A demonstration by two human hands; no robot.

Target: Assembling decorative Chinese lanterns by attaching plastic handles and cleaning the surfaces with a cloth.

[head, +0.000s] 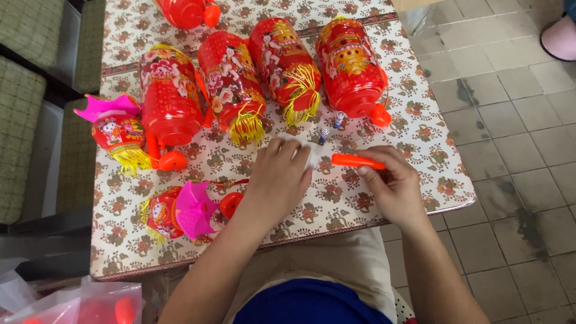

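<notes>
The orange stick (pixel 357 161) is a thin plastic handle, and the right hand (pixel 393 186) has it pinched between the thumb and the bent fingers. It lies level, just above the desk (pixel 336 201), with its free end pointing at the left hand (pixel 279 180).

The left hand lies flat, palm down, with its fingers spread a little. It presses on a small white piece (pixel 313 154) that looks like paper or plastic; I cannot tell which. It has hold of nothing else.

Closest to the person, a clear plastic bag (pixel 78 303) with red things inside sits low at the left, below the desk edge. The desk wears a cloth with flowers all over it.

Left of the left arm lies a small red lantern with a pink frilly top (pixel 183 211) and yellow fringe. A round orange cap (pixel 231 203) sits just beside it. Farther left is another small lantern with a pink top (pixel 117 126).

Just past the hands stand two small batteries (pixel 331 127), close together.

Behind them lies a row of four big red lanterns (pixel 264 78), side by side, with yellow tassels and pictures on them. One more red lantern (pixel 186 12) peeks in at the far edge of the desk.

The tiled floor (pixel 510 150) is on the right, with a pink slipper (pixel 561 37) in the far corner. Green checked seats (pixel 27 90) are on the left.
</notes>
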